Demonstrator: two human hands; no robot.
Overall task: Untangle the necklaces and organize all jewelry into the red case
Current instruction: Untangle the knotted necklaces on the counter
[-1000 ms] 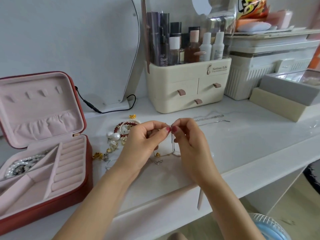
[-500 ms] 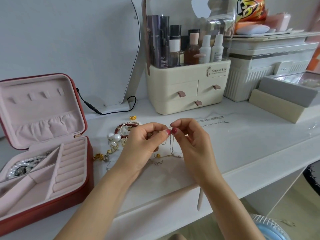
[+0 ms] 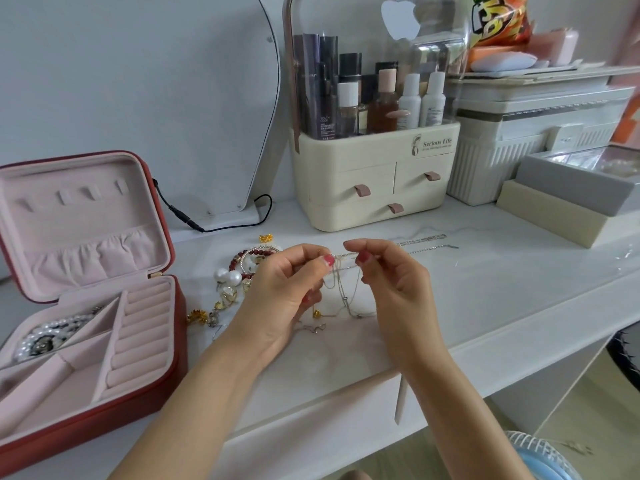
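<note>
Thin tangled necklace chains [image 3: 343,285] hang in loops between my two hands above the white tabletop. My left hand [image 3: 287,292] pinches one end and my right hand [image 3: 394,285] pinches the other, a short stretch of chain taut between the fingertips. Left of my hands lies a pile of jewelry [image 3: 239,271]: a red bead bracelet, pearl pieces and small gold bits. A silver chain [image 3: 426,242] lies stretched out behind my right hand. The red case [image 3: 149,386] stands open at the left, pink inside, with a pearl strand [image 3: 45,337] in its back left compartment.
A cream cosmetics organizer [image 3: 374,174] with bottles stands behind my hands. A mirror [image 3: 173,98] with a black cable leans at the back left. White, grey and beige boxes [image 3: 568,188] fill the right. The table's front edge runs just below my wrists.
My hands have drawn apart a little, stretching the chain between the fingertips, and more loops now hang visibly below them.
</note>
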